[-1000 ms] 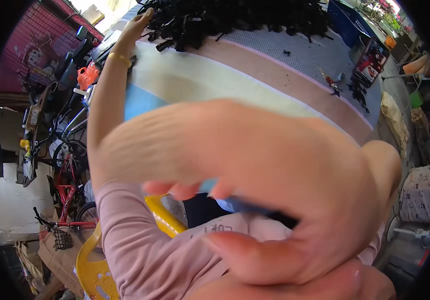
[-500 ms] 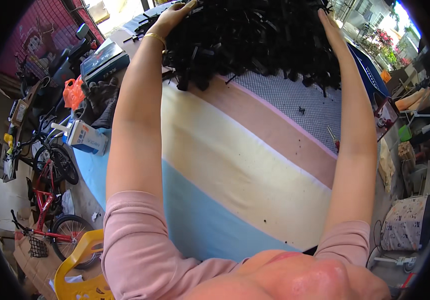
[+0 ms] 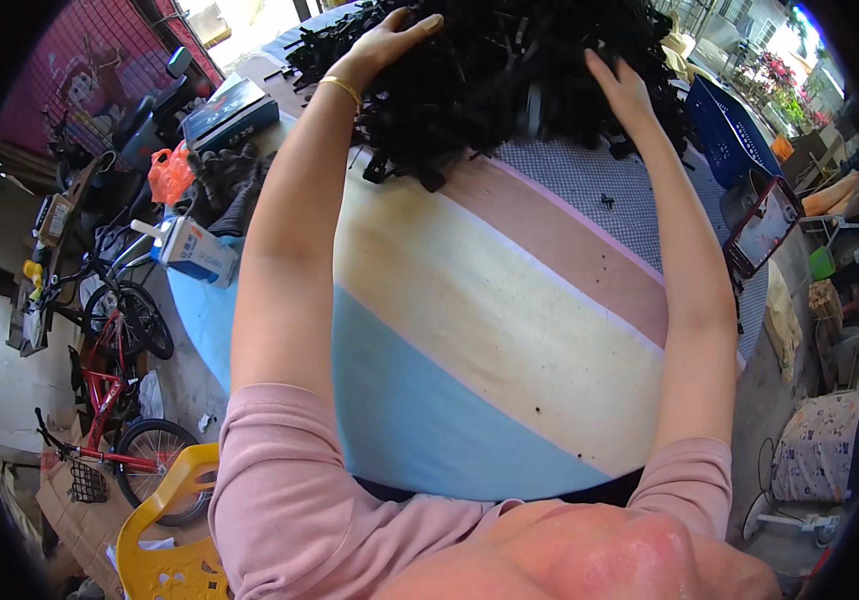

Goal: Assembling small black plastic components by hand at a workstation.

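A large heap of small black parts (image 3: 490,95), seemingly plastic, covers the far side of the table. My left hand (image 3: 397,42) rests against the heap's left side, open, thumb and fingers apart. At its right side my right hand (image 3: 624,95) is also open, fingers spread and touching the black parts. Neither hand grips a single piece that I can see. One loose black piece (image 3: 608,201) lies on the checked part of the striped tablecloth (image 3: 470,330), closer to me than the heap.
At the table's left lie a dark flat box (image 3: 233,113), dark gloves (image 3: 230,188), an orange plastic bag (image 3: 170,175) and a white-blue carton (image 3: 200,252). Rightward are a blue basket (image 3: 732,135) and a phone (image 3: 765,228). A yellow chair (image 3: 165,530) and red bicycle (image 3: 105,405) stand left.
My hands have come closer together, the right one moving left onto the heap. The view has shifted slightly, and the phone shows more fully. A screwdriver-like tool near my right forearm is now hidden.
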The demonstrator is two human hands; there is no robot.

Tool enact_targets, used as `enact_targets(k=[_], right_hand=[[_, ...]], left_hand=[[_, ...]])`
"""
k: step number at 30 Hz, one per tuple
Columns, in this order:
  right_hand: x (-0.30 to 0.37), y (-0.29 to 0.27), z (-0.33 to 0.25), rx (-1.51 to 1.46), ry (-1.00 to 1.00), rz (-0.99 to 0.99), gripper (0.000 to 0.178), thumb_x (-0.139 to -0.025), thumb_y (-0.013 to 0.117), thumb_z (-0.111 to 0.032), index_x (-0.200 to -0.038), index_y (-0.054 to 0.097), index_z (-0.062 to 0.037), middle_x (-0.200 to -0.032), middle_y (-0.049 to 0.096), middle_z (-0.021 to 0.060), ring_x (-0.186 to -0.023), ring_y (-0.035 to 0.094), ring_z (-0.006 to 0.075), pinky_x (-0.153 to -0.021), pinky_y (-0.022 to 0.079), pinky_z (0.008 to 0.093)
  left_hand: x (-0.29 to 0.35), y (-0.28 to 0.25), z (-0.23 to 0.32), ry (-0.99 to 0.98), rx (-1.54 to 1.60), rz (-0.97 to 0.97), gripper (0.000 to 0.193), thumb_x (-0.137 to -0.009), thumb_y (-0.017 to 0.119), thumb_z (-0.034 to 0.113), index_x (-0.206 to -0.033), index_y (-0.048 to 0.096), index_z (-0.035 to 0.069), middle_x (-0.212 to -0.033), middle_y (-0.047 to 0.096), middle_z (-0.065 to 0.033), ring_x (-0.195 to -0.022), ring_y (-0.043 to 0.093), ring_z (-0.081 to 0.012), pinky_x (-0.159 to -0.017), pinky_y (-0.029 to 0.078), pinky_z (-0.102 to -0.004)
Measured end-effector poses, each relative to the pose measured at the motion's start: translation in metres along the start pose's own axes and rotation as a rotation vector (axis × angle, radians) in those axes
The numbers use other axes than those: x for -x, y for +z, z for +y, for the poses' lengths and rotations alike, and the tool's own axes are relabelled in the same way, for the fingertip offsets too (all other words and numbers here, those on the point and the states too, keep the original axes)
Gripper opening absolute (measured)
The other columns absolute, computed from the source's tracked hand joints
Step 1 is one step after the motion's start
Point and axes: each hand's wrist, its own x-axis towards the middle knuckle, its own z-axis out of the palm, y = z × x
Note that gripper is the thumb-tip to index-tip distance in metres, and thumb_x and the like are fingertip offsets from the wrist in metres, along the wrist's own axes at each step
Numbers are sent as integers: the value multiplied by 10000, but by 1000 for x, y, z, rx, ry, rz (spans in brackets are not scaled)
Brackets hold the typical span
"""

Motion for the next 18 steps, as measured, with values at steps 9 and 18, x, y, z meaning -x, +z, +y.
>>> enact_targets(k=[9,18], right_hand=[[55,5,-45,32,-61,-66,560,-776,537,-574,-1007,600,-67,-979,609,175,-949,561,327,-845,424,361],[119,-21,-91,-12,210,-290,679,-753,529,-623,-979,620,10,-927,629,196,-919,583,328,-839,434,354]], left_hand=[[47,-3,16,-30,-53,-108,694,-761,573,569,-1245,493,78,-1193,538,-133,-1123,488,-230,-971,347,-305],[104,-12,88,257,-347,-85,623,-808,470,609,-1273,467,195,-1107,584,-157,-1067,531,-318,-945,390,-361]])
